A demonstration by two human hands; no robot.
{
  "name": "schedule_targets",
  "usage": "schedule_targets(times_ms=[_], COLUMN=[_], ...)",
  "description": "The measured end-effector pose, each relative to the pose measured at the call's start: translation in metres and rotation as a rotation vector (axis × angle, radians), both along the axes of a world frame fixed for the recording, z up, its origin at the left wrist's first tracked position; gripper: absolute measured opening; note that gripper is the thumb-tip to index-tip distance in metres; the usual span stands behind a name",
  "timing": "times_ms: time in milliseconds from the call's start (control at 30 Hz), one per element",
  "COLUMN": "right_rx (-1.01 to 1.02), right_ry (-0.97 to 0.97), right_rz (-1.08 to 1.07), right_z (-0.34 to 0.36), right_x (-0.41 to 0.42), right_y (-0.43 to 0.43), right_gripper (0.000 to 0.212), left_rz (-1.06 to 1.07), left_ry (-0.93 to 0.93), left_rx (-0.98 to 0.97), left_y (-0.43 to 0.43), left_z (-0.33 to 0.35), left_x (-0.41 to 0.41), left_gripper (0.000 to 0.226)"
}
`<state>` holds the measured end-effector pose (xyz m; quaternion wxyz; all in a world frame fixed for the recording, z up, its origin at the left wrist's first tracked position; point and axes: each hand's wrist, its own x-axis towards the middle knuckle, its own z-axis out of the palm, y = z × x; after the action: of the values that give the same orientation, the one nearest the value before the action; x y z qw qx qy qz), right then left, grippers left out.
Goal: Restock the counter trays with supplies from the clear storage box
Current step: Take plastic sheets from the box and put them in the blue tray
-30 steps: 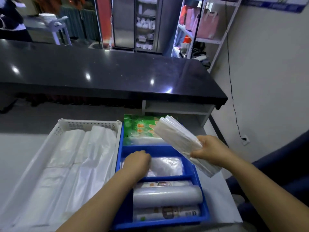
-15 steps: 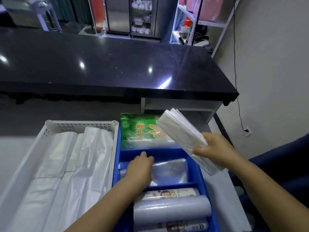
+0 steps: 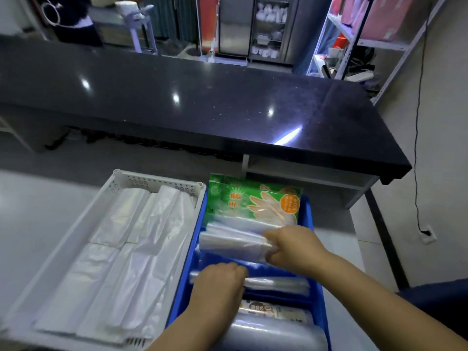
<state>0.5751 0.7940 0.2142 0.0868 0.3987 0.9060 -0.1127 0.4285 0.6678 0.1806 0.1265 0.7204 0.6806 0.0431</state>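
Note:
A blue divided tray (image 3: 309, 219) sits on the white counter in front of me. My right hand (image 3: 291, 247) grips a stack of clear plastic bags (image 3: 233, 243), held flat and low over the tray's middle compartment. My left hand (image 3: 217, 282) presses on a second stack of clear bags (image 3: 278, 283) standing on edge against that compartment's near divider. A green glove pack (image 3: 253, 201) fills the far compartment. Plastic rolls (image 3: 276, 325) lie in the near one. The clear storage box is not in view.
A white perforated basket (image 3: 152, 181) with folded white plastic bags (image 3: 121, 249) stands just left of the blue tray. Behind both runs a raised black countertop (image 3: 202, 102). A wall with a cable and socket is at right; metal shelves (image 3: 354, 41) stand at the back.
My right hand has swung the bag stack down and left, from tilted in the air to low over the middle compartment. My left hand has pulled back toward me, tipping the other bags upright.

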Motion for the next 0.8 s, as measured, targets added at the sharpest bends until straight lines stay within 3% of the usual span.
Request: schedule_targets(times_ms=[200,400,500,633,800], right_rx=[-0.149,-0.27,-0.213,0.007,0.219], right_ry=[-0.03,-0.009,-0.001,0.002,0.105], right_rz=[0.078,0.084,0.083,0.135,0.191], right_z=[-0.029,-0.031,-0.031,-0.025,-0.022], right_x=[-0.008,-0.01,-0.011,-0.006,0.01], right_y=[-0.001,0.007,0.006,0.004,-0.002], right_gripper=[0.013,0.012,0.019,0.044,0.028], left_rz=[0.104,0.108,0.114,0.096,0.085], left_ry=[-0.117,-0.133,-0.119,-0.105,-0.082], left_rx=[0.069,0.089,0.071,0.061,0.063], left_y=[-0.002,-0.002,-0.002,-0.002,0.002], left_z=[-0.008,-0.008,-0.007,-0.004,-0.001], left_x=[-0.001,0.002,0.003,0.003,0.004], left_gripper=[0.021,0.019,0.018,0.018,0.014])
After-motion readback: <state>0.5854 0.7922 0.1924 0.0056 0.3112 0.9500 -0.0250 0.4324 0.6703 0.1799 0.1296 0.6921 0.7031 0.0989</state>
